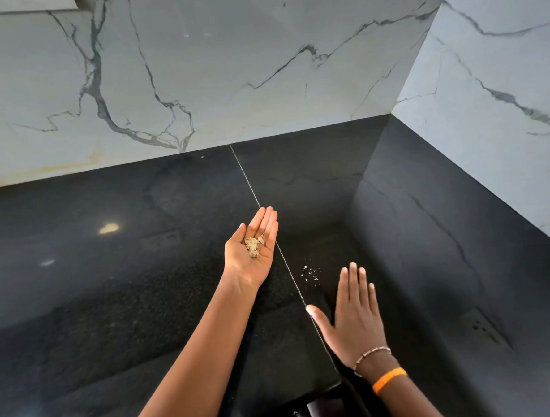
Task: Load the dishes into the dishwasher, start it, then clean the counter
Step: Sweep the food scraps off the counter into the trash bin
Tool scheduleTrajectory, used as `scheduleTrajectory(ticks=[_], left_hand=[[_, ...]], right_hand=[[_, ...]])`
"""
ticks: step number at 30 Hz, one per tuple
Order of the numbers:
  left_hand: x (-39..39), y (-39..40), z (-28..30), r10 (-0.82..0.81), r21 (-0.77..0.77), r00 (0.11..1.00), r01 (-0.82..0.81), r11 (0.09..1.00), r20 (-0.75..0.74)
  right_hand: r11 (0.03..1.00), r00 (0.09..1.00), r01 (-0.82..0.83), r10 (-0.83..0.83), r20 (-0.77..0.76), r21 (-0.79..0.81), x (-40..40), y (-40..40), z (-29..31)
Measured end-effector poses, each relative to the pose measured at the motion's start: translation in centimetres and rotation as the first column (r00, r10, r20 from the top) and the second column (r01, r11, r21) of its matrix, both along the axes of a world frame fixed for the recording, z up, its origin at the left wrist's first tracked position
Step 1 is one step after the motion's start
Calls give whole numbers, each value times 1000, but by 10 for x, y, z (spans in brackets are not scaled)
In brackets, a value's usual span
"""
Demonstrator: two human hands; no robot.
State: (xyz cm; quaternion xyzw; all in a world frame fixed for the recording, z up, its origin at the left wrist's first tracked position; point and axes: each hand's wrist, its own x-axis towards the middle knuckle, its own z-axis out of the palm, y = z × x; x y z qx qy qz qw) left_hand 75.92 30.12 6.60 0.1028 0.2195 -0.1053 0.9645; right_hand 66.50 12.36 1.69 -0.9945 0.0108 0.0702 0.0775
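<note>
To finish well, the flat, straight-fingered right hand (354, 313) should sweep the white crumbs (310, 273) on the glossy black stone counter (117, 282) toward its front edge into the cupped, upturned left hand (252, 245) already cradling beige scraps (253, 245).

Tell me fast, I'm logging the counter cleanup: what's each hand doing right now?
Left hand: open, palm up, cupping a small pile of crumbs.
Right hand: open, fingers straight, flat over the black counter, holding nothing.
</note>
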Motion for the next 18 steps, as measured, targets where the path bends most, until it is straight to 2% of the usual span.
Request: scheduleTrajectory(ticks=[4, 8, 10, 12, 13, 14, 15, 18], left_hand=[[-5, 0, 1, 2, -2, 1000, -2, 1000, 10], [-10, -5, 1, -15, -13, 1000, 15, 1000, 6], [-13, -8, 2, -33, -13, 999, 33, 999, 13], [-17, -10, 3, -46, -14, 999, 46, 999, 13], [-19, -10, 3, -49, -13, 999, 50, 999, 15], [-21, -9, 2, -50, -13, 999, 50, 999, 14], [-23, -9, 2, -49, -15, 999, 49, 999, 11], [-27, -4, -1, -48, -23, 999, 48, 999, -7]], right_hand=[[998, 996, 64, -65, 67, 17, 24, 39, -3], [999, 999, 9, -10, 35, 35, 56, 48, -4], [985, 998, -52, 54, -8, 164, 66, 40, 1], [895, 999, -6, 21, -28, 445, 66, 30, 13], [846, 1000, 16, -17, -2, 533, 65, 24, 16], [840, 999, 17, -42, 33, 542, 63, 20, 19], [876, 998, -6, -26, 60, 482, 61, 17, 20], [960, 984, -173, 159, 79, 219, 47, 28, 11]])
